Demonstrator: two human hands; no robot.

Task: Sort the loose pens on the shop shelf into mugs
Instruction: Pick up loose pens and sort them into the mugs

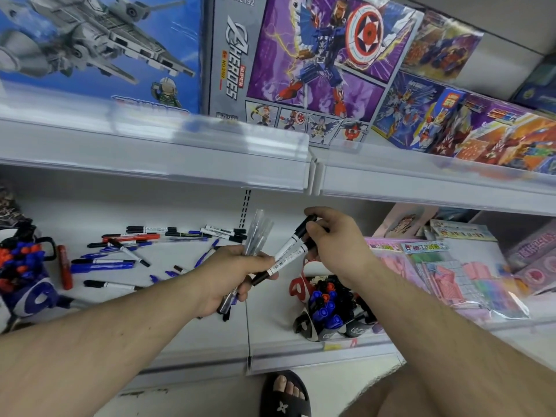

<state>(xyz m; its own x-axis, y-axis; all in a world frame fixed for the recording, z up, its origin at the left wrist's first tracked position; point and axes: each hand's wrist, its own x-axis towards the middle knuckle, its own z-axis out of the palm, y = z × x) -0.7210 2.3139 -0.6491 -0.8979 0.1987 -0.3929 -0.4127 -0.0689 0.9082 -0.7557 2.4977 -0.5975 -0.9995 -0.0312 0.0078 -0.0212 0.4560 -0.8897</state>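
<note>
The mug (21, 284) at the frame's left edge is getting cut off — fingers are hiding the lower ends of the bundled pens (255, 236), their printing blurring.

A toy shop: boxed brick sets (301, 70) line white display shelving (180, 158).

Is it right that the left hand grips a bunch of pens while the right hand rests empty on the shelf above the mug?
Not quite. The left hand does grip a bunch of pens, but the right hand is not empty or resting: the head view shows it raised above the mug, pinching the black cap of a white marker.
</note>
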